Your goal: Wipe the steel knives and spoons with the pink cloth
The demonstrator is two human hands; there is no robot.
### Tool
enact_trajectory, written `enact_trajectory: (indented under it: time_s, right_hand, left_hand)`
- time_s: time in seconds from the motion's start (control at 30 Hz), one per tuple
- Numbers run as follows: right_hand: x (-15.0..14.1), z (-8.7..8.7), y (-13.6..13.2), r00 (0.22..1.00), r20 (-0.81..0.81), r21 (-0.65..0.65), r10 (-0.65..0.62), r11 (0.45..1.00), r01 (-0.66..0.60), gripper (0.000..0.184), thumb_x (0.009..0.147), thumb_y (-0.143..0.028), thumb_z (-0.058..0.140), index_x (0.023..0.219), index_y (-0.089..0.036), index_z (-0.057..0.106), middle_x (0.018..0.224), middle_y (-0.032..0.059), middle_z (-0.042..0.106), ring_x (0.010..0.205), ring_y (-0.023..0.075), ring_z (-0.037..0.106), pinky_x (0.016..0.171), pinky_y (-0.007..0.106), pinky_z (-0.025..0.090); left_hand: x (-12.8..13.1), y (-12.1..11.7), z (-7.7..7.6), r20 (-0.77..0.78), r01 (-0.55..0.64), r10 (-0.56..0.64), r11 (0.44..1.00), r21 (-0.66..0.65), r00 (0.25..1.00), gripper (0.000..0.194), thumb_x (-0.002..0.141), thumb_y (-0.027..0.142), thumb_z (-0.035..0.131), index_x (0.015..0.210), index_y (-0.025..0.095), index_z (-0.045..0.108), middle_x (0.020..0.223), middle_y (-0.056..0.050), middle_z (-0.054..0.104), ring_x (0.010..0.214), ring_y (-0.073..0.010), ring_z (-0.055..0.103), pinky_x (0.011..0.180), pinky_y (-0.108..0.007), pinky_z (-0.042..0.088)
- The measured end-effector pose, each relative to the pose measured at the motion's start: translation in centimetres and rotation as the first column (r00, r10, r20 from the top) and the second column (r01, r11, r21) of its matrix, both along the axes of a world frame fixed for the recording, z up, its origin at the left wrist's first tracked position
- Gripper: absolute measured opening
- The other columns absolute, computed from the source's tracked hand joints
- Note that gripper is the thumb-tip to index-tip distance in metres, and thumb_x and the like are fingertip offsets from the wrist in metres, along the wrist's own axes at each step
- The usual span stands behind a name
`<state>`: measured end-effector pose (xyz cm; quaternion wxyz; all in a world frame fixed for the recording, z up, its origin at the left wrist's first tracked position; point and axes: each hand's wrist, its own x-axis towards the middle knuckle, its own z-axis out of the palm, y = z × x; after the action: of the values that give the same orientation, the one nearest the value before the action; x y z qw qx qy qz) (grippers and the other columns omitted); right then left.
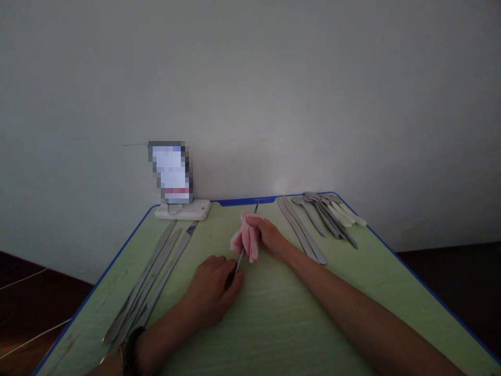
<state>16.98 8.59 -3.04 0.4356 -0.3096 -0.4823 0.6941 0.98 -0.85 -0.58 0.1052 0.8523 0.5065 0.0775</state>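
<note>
Near the middle of the table, my left hand [215,284] is closed on the near end of a slim metal table knife [239,261]. My right hand [271,237] pinches a folded pink cloth [249,237] that is wrapped around the knife's middle. The knife's far end pokes out beyond the cloth, pointing toward the wall. Much of the knife is hidden by the cloth and my left fingers. Three more table knives [151,277] lie side by side to the left, their near ends partly behind my left forearm.
A phone [172,175] with a blurred screen stands on a white base [183,210] at the back left. Two knives [301,230], several spoons [326,216] and white-handled utensils [344,213] lie at the right. The green table [266,324] has a blue edge, with a wall [250,94] behind.
</note>
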Motion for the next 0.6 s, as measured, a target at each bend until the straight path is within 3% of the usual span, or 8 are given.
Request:
enact_trajectory:
  time_s: [0.23, 0.43, 0.6]
  right_hand:
    - [-0.2, 0.8, -0.3, 0.987, -0.09, -0.092, -0.13, 0.988, 0.122, 0.03, 0.074, -0.043, 0.057, 0.058, -0.018, 0.059, 0.05, 0.0028, 0.06, 0.049, 0.0149, 0.052, 0.051, 0.027, 0.04]
    - [-0.1, 2.0, 0.0, 0.941, -0.18, -0.291, -0.287, 0.929, 0.228, 0.03, 0.077, -0.04, 0.051, 0.058, -0.018, 0.057, 0.044, 0.0011, 0.056, 0.04, 0.0153, 0.05, 0.041, 0.028, 0.038]
    - [0.0, 1.8, 0.3, 0.955, -0.19, -0.266, -0.227, 0.948, 0.173, 0.034, 0.077, -0.043, 0.05, 0.055, -0.018, 0.056, 0.043, 0.0018, 0.055, 0.04, 0.0157, 0.05, 0.039, 0.028, 0.036]
  left_hand:
    - [0.4, 0.1, 0.2, -0.049, 0.023, -0.021, 0.999, 0.03, 0.999, 0.035, 0.094, 0.028, 0.031, 0.073, 0.017, 0.057, 0.068, -0.007, 0.06, 0.068, -0.0216, 0.056, 0.068, -0.034, 0.041]
    - [0.3, -0.4, 0.1, -0.058, 0.077, -0.074, 0.995, 0.056, 0.996, 0.034, 0.093, 0.026, 0.033, 0.072, 0.017, 0.058, 0.067, -0.006, 0.06, 0.069, -0.021, 0.056, 0.071, -0.036, 0.041]
    - [0.5, -0.4, 0.2, -0.073, 0.066, -0.062, 0.997, 0.048, 0.995, 0.036, 0.094, 0.026, 0.032, 0.072, 0.017, 0.059, 0.068, -0.006, 0.061, 0.069, -0.021, 0.057, 0.07, -0.036, 0.042]
